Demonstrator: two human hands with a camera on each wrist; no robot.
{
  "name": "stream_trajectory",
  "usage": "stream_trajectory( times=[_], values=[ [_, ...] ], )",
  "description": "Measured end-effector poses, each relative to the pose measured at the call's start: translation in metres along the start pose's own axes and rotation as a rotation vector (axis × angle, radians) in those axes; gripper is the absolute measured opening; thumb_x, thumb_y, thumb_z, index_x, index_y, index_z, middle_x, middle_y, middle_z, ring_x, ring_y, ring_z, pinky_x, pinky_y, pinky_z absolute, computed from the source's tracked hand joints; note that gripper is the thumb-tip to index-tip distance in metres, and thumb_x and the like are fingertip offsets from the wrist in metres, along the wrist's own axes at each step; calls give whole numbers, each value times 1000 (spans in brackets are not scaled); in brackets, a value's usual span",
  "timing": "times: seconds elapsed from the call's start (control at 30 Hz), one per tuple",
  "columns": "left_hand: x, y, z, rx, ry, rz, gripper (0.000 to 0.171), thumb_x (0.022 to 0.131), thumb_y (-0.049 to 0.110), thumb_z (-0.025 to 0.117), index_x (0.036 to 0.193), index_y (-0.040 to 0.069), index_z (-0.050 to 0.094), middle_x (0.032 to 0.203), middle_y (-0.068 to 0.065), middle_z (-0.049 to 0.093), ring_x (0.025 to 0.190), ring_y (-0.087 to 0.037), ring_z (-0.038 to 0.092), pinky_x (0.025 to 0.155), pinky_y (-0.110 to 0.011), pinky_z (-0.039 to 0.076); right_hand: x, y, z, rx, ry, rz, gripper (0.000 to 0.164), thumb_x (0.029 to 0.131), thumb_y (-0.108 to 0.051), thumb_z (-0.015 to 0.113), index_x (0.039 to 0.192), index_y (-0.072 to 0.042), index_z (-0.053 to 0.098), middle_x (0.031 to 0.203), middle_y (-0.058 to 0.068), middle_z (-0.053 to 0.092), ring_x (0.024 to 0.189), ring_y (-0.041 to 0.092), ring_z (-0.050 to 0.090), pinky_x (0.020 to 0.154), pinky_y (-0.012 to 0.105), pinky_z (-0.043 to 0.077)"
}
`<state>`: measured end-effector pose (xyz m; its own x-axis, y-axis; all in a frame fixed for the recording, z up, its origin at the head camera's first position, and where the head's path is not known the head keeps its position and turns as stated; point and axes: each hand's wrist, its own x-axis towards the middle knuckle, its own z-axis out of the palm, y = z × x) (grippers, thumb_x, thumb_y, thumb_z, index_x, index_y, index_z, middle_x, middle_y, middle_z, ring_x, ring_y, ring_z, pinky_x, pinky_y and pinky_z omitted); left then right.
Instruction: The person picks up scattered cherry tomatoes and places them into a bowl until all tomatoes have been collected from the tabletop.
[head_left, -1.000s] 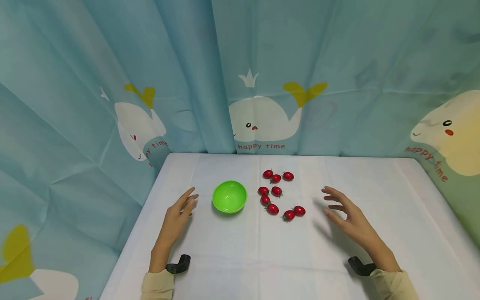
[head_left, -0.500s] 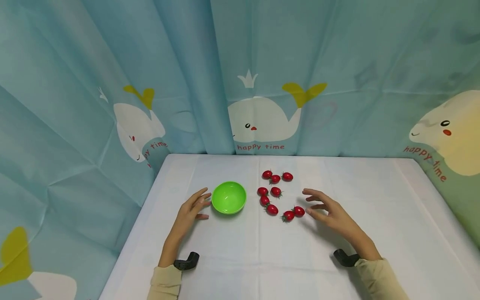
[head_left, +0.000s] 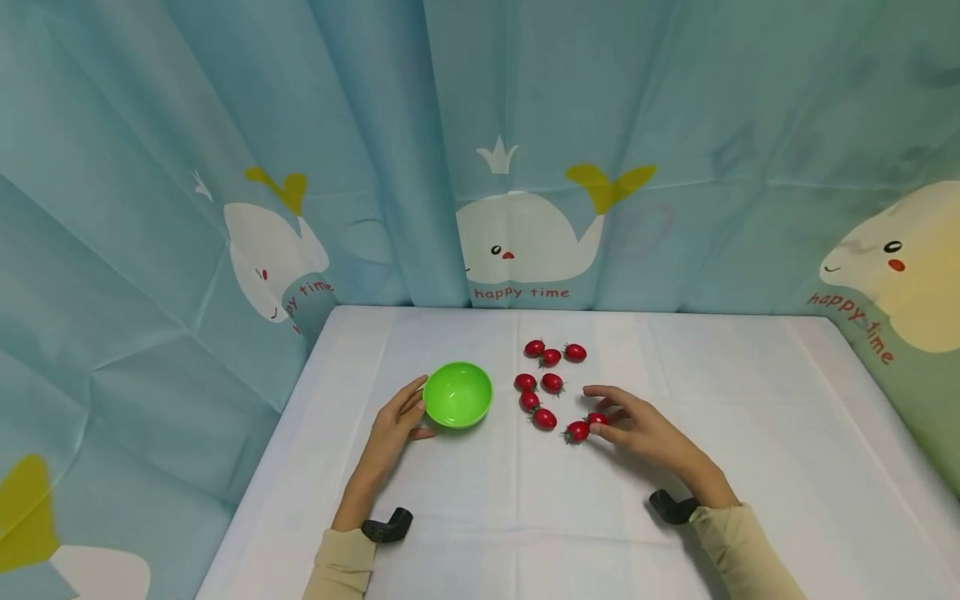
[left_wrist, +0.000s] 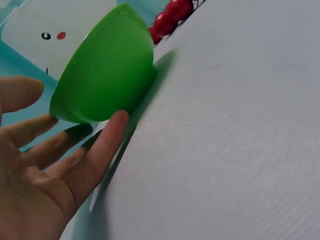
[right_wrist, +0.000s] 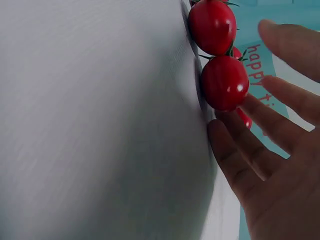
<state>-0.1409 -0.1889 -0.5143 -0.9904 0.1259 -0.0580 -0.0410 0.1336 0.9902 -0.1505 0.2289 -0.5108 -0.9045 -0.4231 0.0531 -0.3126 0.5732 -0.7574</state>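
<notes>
A bright green bowl [head_left: 459, 395] stands on the white-covered table, left of the cherry tomatoes. My left hand [head_left: 394, 422] is at its left side, fingers extended; the left wrist view shows the fingertips [left_wrist: 118, 120] right at the bowl's outer wall and the thumb off its rim. My right hand [head_left: 637, 425] reaches around the nearer right pair of cherry tomatoes, its fingers spread. The right tomato [right_wrist: 225, 82] of that pair lies between thumb and fingers, partly covered in the head view. Its neighbour [head_left: 577, 431] touches it on the left.
Several more cherry tomatoes [head_left: 544, 418] lie in loose groups in the middle of the table, some at the back [head_left: 575, 352]. A blue curtain [head_left: 360, 167] with whale prints hangs along the table's back and left edges. Both wrists wear black camera mounts [head_left: 390, 526].
My left hand has moved right, up to the bowl's side. The right hand has come left and down over the nearer pair of cherry tomatoes. Bowl and tomatoes have stayed put.
</notes>
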Motion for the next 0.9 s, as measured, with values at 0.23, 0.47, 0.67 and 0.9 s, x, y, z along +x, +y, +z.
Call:
stream_trajectory(
  times=[0.23,0.47,0.67,0.9],
  values=[
    [0,-4,5,-86,6,-43,53,110,19,53,161,13,38,160,-20,47,136,-39,58,91,-35,67,7,-1,4,-20,-34,22,50,95,-22,78,141,-11,63,114,2,70,99,14,63,88,25,60],
    [2,-5,7,-163,27,-52,50,109,13,54,158,11,43,154,-21,51,135,-34,59,92,-36,67,12,-1,6,-30,-45,37,40,95,-18,77,134,-15,69,116,1,71,96,10,59,83,22,58],
    [2,-6,6,-171,28,-65,49,109,14,55,156,11,46,153,-21,51,136,-34,58,92,-36,67,11,-4,6,-29,-58,35,38,95,-17,77,132,-15,71,121,2,72,96,10,57,82,21,57],
    [2,-9,4,-175,11,-68,49,108,15,57,155,10,47,151,-22,52,130,-27,62,91,-37,67,6,-7,3,-60,-91,22,43,93,-19,80,135,-14,68,127,3,70,104,13,58,92,24,58]
  ],
)
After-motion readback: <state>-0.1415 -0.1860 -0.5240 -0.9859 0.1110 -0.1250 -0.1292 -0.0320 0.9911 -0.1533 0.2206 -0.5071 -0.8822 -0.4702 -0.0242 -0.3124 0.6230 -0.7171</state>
